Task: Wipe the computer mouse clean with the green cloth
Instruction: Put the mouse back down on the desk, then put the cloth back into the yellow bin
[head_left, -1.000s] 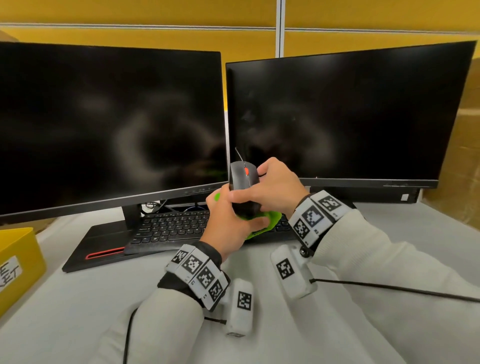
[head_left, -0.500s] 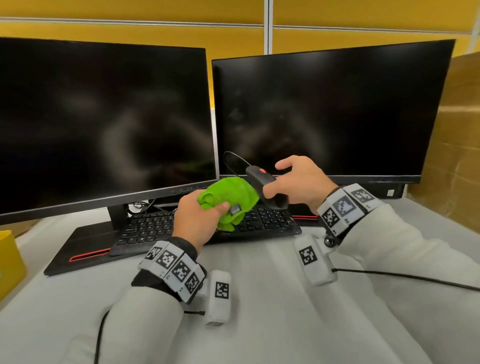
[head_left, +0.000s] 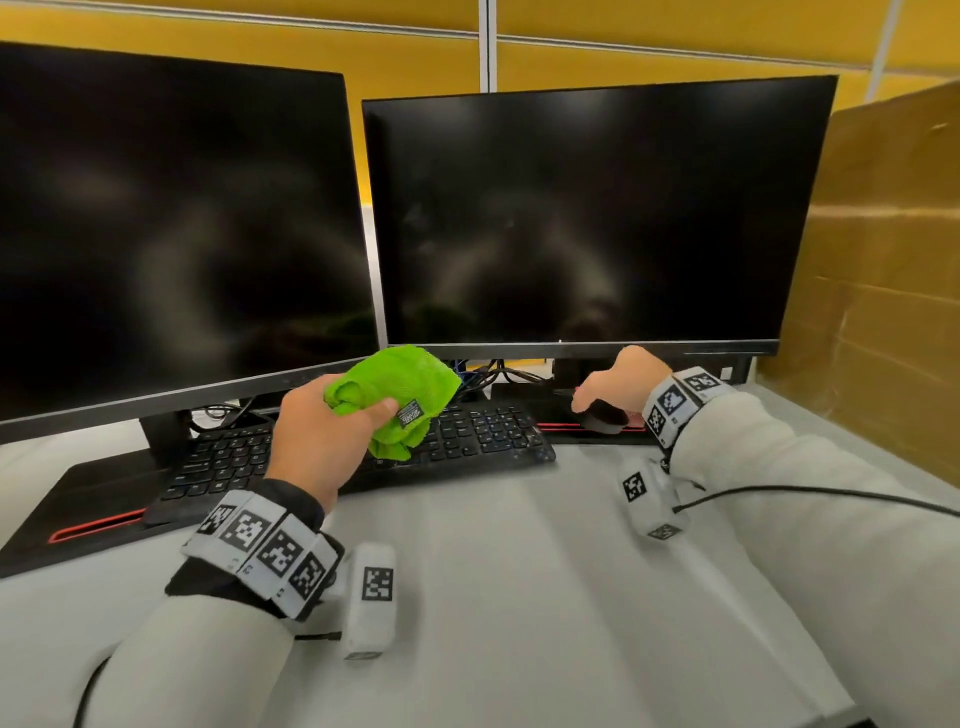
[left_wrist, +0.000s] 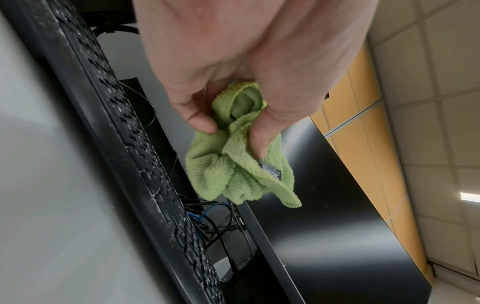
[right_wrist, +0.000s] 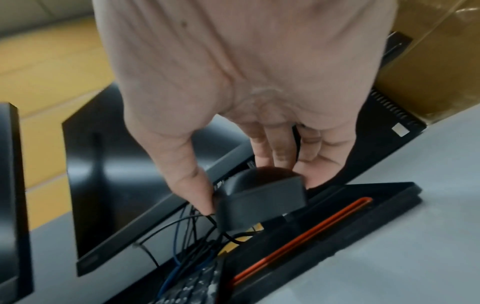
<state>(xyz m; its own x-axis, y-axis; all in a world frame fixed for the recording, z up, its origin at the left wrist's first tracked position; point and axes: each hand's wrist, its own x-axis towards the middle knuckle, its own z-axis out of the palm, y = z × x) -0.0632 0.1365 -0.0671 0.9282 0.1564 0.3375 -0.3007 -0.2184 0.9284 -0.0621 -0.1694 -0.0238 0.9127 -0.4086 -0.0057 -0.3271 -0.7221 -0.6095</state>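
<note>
**Mouse and cloth part ways after the wipe**

Since a second ago, when we held mouse and cloth pressed together before the screens, our hands have drawn apart. Our right hand (head_left: 621, 384) has carried the computer mouse (right_wrist: 259, 197) out toward three o'clock and now grips it by thumb and fingers low over the black monitor base (right_wrist: 363, 207); whether it touches down we cannot tell. Our left hand (head_left: 317, 436) stays closed around the bunched green cloth (head_left: 400, 397), raised above the keyboard (head_left: 483, 431) at about nine o'clock of the mouse, well apart from it. We judge the wiping finished and the mouse nearly back on the worktop (head_left: 493, 571).
</note>
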